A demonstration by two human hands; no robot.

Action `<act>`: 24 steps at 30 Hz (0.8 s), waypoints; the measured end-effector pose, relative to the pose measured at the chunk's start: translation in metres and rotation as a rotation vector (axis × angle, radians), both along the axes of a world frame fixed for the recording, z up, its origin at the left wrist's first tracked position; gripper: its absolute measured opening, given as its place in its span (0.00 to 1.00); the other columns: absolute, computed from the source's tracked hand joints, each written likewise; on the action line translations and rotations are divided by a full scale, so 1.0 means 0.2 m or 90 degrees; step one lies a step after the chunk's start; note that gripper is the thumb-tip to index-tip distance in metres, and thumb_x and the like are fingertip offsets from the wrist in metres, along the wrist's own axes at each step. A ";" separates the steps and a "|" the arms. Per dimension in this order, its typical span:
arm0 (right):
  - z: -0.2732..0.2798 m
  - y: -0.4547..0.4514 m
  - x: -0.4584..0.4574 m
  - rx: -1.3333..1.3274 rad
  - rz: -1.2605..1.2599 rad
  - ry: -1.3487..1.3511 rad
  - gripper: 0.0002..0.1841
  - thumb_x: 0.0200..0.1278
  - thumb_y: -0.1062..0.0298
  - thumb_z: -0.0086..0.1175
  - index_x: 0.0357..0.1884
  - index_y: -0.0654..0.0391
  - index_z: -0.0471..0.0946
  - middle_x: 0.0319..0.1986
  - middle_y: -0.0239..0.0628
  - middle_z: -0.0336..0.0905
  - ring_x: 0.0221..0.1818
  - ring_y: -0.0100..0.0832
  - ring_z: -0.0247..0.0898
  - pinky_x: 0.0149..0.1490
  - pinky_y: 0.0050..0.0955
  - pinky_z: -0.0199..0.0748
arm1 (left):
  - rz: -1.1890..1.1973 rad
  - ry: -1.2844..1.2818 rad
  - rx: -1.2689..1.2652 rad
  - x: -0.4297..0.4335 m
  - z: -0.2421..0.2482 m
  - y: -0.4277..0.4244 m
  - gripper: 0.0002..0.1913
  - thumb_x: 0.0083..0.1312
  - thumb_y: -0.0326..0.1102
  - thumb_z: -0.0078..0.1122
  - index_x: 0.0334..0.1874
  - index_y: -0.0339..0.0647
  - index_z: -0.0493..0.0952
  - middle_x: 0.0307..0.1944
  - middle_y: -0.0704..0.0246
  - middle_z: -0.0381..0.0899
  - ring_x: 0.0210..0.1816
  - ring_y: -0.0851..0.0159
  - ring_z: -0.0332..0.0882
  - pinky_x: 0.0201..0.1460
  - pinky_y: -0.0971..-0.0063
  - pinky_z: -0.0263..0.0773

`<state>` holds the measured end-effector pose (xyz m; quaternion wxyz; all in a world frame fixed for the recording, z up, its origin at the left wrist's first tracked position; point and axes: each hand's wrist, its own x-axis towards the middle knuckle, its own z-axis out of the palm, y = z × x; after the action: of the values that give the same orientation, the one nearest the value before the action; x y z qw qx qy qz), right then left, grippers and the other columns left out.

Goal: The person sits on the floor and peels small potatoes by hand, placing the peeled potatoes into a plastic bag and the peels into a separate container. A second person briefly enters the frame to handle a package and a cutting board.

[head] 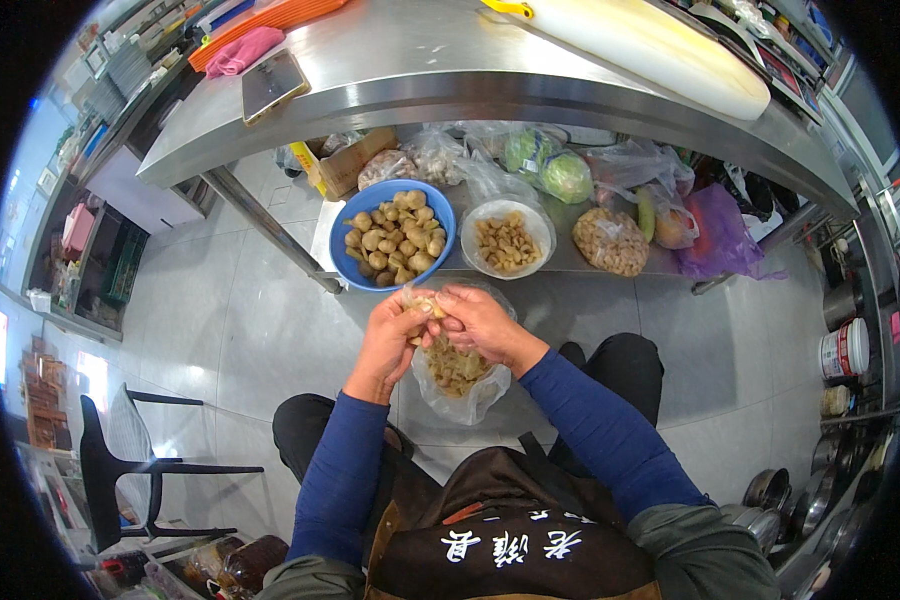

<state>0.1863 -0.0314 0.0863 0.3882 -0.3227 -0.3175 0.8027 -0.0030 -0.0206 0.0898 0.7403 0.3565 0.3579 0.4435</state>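
Both my hands meet over the floor, just in front of the low shelf. My left hand (397, 326) grips a partly peeled garlic bulb (422, 309) with loose skin on it. The fingers and thumb of my right hand (480, 319) pinch the same garlic from the right side. Beneath them, a clear plastic bag (469, 406) on the floor holds garlic skins (456, 367). Beyond my left hand stands a blue plastic basin (339, 259) of whole garlic bulbs (390, 244). To its right, a white bowl lined with plastic (544, 251) contains peeled cloves (507, 241).
Above the shelf runs a stainless steel table edge (420, 101), bearing a phone (274, 85) and a thick white cutting board (645, 60). Bagged cloves (611, 241), cabbages (566, 176) and a purple bag (716, 232) share the lower shelf. A chair (139, 465) stands at left.
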 end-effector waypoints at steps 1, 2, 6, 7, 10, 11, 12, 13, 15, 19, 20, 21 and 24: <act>0.00 0.00 0.00 0.006 0.015 0.006 0.13 0.86 0.54 0.48 0.50 0.53 0.77 0.24 0.19 0.64 0.20 0.13 0.53 0.24 0.17 0.49 | -0.014 -0.002 -0.008 -0.02 0.00 0.00 0.07 0.74 0.29 0.60 0.50 0.37 0.77 0.35 0.65 0.84 0.30 0.70 0.81 0.30 0.79 0.74; 0.00 0.00 0.00 0.011 0.024 0.010 0.14 0.86 0.54 0.48 0.50 0.53 0.77 0.25 0.20 0.65 0.21 0.14 0.54 0.25 0.18 0.50 | -0.027 -0.004 -0.015 -0.03 -0.01 0.00 0.07 0.75 0.30 0.60 0.50 0.37 0.78 0.35 0.65 0.84 0.29 0.70 0.80 0.30 0.79 0.73; -0.04 0.00 -0.06 0.125 -0.047 -0.115 0.15 0.85 0.54 0.49 0.45 0.54 0.79 0.27 0.22 0.71 0.24 0.16 0.59 0.29 0.20 0.58 | 0.034 -0.002 0.000 -0.01 -0.03 0.00 0.05 0.76 0.31 0.61 0.47 0.38 0.78 0.34 0.67 0.83 0.28 0.72 0.79 0.28 0.81 0.70; -0.05 0.00 -0.08 0.179 -0.091 -0.183 0.15 0.84 0.55 0.49 0.44 0.54 0.79 0.28 0.22 0.73 0.25 0.16 0.60 0.30 0.20 0.60 | 0.056 0.027 0.021 0.00 -0.03 0.00 0.05 0.76 0.31 0.60 0.47 0.38 0.78 0.33 0.68 0.83 0.27 0.72 0.78 0.27 0.81 0.69; -0.09 0.01 -0.09 0.405 -0.160 -0.429 0.14 0.83 0.57 0.49 0.40 0.55 0.78 0.29 0.25 0.76 0.28 0.16 0.63 0.34 0.21 0.64 | 0.072 0.057 0.013 0.00 -0.06 0.01 0.04 0.76 0.31 0.60 0.45 0.40 0.77 0.33 0.69 0.82 0.27 0.73 0.76 0.24 0.81 0.66; -0.12 0.02 -0.09 0.365 -0.145 -0.374 0.14 0.83 0.57 0.50 0.40 0.55 0.78 0.29 0.25 0.76 0.28 0.16 0.63 0.33 0.21 0.64 | 0.068 0.058 -0.002 0.00 -0.06 0.01 0.04 0.76 0.31 0.60 0.44 0.40 0.77 0.32 0.70 0.81 0.26 0.74 0.76 0.23 0.81 0.65; -0.14 0.03 -0.07 0.327 -0.130 -0.320 0.13 0.83 0.58 0.50 0.40 0.55 0.77 0.28 0.24 0.75 0.28 0.16 0.64 0.33 0.21 0.64 | 0.071 0.039 -0.012 0.01 -0.08 0.02 0.04 0.76 0.31 0.61 0.44 0.40 0.76 0.32 0.70 0.81 0.26 0.74 0.76 0.23 0.81 0.65; -0.16 0.04 -0.06 0.288 -0.115 -0.266 0.13 0.82 0.58 0.51 0.40 0.55 0.77 0.27 0.24 0.75 0.27 0.16 0.64 0.32 0.21 0.64 | 0.074 0.020 -0.021 0.01 -0.10 0.02 0.04 0.76 0.31 0.61 0.45 0.40 0.76 0.32 0.71 0.81 0.26 0.74 0.76 0.23 0.81 0.64; -0.17 0.03 -0.05 0.165 -0.084 -0.175 0.11 0.83 0.61 0.51 0.42 0.56 0.76 0.28 0.26 0.74 0.25 0.15 0.62 0.29 0.20 0.60 | 0.080 0.007 -0.031 0.00 -0.11 0.03 0.05 0.76 0.32 0.61 0.46 0.40 0.76 0.32 0.72 0.80 0.26 0.74 0.76 0.22 0.81 0.64; -0.10 0.01 -0.03 0.038 -0.091 -0.105 0.09 0.82 0.60 0.53 0.43 0.54 0.76 0.28 0.26 0.76 0.23 0.16 0.63 0.26 0.19 0.59 | 0.088 0.098 0.001 0.02 -0.05 0.03 0.08 0.75 0.32 0.62 0.50 0.37 0.79 0.33 0.72 0.81 0.28 0.75 0.77 0.23 0.82 0.66; -0.10 0.02 -0.02 0.053 -0.098 -0.122 0.09 0.82 0.61 0.53 0.43 0.54 0.76 0.28 0.26 0.76 0.22 0.16 0.63 0.26 0.19 0.58 | 0.089 0.138 0.017 0.04 -0.03 0.02 0.08 0.74 0.32 0.63 0.51 0.37 0.79 0.33 0.72 0.82 0.28 0.75 0.78 0.23 0.82 0.67; -0.10 0.02 -0.01 0.069 -0.104 -0.138 0.08 0.82 0.61 0.53 0.44 0.54 0.76 0.28 0.26 0.77 0.22 0.16 0.63 0.25 0.19 0.58 | 0.061 0.194 0.059 0.03 -0.02 0.02 0.08 0.74 0.32 0.64 0.50 0.36 0.80 0.33 0.72 0.83 0.29 0.75 0.78 0.23 0.82 0.68; -0.10 0.01 0.02 0.091 -0.088 -0.155 0.07 0.81 0.62 0.54 0.46 0.55 0.76 0.28 0.25 0.77 0.22 0.15 0.63 0.26 0.19 0.59 | 0.004 0.315 0.149 0.02 -0.02 0.02 0.07 0.72 0.32 0.66 0.46 0.36 0.83 0.32 0.72 0.84 0.31 0.77 0.80 0.24 0.82 0.71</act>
<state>0.1910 -0.0293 0.0656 0.4233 -0.4106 -0.3954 0.7042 0.0002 -0.0176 0.0861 0.5830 0.5357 0.4753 0.3837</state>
